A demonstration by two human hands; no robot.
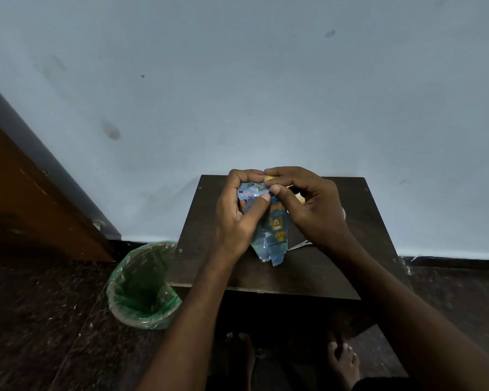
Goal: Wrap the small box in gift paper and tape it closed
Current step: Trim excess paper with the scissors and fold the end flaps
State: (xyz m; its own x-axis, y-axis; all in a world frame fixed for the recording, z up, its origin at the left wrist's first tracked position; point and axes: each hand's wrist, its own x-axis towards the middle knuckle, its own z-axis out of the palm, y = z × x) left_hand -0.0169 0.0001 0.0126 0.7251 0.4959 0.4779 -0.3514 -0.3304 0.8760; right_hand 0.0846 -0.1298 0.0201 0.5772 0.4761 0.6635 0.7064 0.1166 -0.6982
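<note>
Holding the small box (261,210), already covered in gift paper (275,230), above the dark tabletop (336,263), both hands pinch the folded seam: the left hand (235,218) grips its left side and the right hand (314,210) presses from the right. If either thumb slips before tape goes on, I think the fold may spring open. Its long axis runs from the far edge toward the person, with the loose paper end pointing near.

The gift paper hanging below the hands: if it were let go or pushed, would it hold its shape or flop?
Probably floppy: the gift paper hangs creased and crumpled below the left hand and right hand, which both pinch it. It looks thin and light, so a push would likely bend it rather than slide it. Its split lower edge suggests it tears easily.
</note>
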